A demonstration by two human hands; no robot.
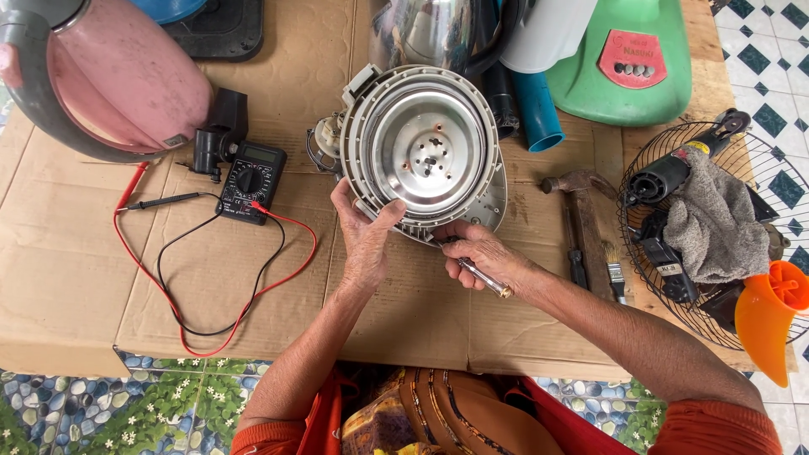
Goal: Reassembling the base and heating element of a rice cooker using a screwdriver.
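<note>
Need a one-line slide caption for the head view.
Left hand steadies round appliance base; right hand works screwdriver.

pink kettle cropped, screwdriver tip hidden

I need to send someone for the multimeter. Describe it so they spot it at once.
On the cardboard sheet, look left of the round metal appliance base that the left hand steadies. The multimeter is the small black box with a dial, the only thing trailing red and black leads.
</note>
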